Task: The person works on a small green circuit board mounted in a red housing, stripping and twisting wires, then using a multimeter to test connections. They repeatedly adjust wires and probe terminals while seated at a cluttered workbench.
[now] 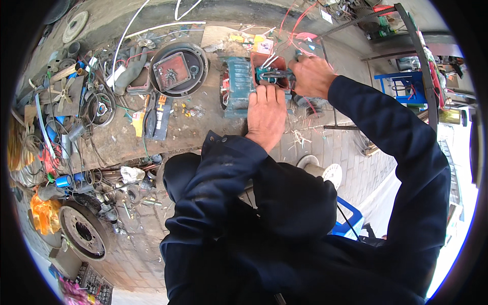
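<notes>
A teal electric motor (239,81) lies on the workbench, its red-rimmed terminal box (277,62) uncovered and wires standing up from it. My right hand (311,76) is closed around a pair of pliers (278,74), whose jaws reach into the box from the right. Bent over the near edge of the box are the fingers of my left hand (267,114), held together against the motor. Their tips are partly hidden, and I cannot tell whether they also pinch a wire. What the plier jaws bite on is too small to make out.
Left of the motor sits a round dark end cover (199,57) carrying a square lid (172,71) with small screws. Dark-handled pliers (150,116) and a grey glove (134,68) lie nearby. Scrap parts crowd the far left. A metal frame (418,56) stands at right.
</notes>
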`<state>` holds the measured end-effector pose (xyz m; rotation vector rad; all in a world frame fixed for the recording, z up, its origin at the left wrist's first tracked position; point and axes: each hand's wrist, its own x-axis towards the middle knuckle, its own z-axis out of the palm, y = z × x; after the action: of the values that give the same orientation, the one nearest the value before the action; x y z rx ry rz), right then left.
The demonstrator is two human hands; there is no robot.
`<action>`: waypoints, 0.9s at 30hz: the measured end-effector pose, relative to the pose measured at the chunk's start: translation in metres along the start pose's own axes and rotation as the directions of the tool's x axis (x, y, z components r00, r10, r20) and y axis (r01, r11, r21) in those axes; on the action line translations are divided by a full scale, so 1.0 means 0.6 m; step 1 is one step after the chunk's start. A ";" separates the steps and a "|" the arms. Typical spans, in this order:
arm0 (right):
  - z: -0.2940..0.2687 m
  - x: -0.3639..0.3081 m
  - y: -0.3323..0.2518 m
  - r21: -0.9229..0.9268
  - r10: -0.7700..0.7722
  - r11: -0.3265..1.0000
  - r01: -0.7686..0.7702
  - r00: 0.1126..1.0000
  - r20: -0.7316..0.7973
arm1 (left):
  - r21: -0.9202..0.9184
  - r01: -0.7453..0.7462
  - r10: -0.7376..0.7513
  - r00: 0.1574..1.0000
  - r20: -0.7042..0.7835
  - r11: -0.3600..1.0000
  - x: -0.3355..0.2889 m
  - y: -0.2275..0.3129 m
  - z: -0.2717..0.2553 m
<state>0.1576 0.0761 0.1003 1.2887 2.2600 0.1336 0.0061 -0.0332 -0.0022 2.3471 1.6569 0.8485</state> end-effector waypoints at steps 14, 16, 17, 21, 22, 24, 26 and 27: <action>0.014 0.009 0.035 0.009 -0.214 0.974 0.227 0.932 -0.291 | -0.015 0.010 -0.010 1.000 0.021 1.000 0.000 -0.005 -0.011; 0.023 0.011 0.043 -0.008 -0.234 0.970 0.243 0.924 -0.301 | -0.030 0.019 -0.019 1.000 0.001 0.999 -0.001 -0.003 -0.014; 0.028 0.012 0.044 -0.018 -0.237 0.970 0.242 0.925 -0.298 | -0.017 0.019 -0.019 1.000 0.010 1.000 -0.001 -0.004 -0.015; 0.043 0.001 0.034 0.085 -0.166 0.974 0.209 0.920 -0.355 | -0.009 0.022 -0.021 0.999 0.030 1.000 -0.002 -0.004 -0.019; 0.046 -0.004 0.034 0.113 -0.142 0.975 0.191 0.929 -0.341 | -0.002 0.023 -0.023 0.999 0.028 1.000 -0.001 -0.005 -0.019; 0.053 -0.015 0.038 0.180 -0.060 0.976 0.124 0.944 -0.325 | 0.001 0.026 -0.026 0.999 0.036 1.000 0.000 -0.007 -0.021; 0.066 -0.035 0.048 0.258 0.059 0.966 0.029 0.944 -0.326 | -0.018 0.023 -0.022 0.998 0.058 1.000 -0.001 -0.010 -0.026; 0.077 -0.044 0.051 0.397 0.222 0.912 -0.105 0.939 -0.262 | -0.069 0.042 -0.036 0.996 0.083 0.997 0.000 -0.011 -0.028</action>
<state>0.2146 0.0631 0.0812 1.7691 2.5159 -0.0549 -0.0079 -0.0343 0.0089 2.2631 1.6083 0.7801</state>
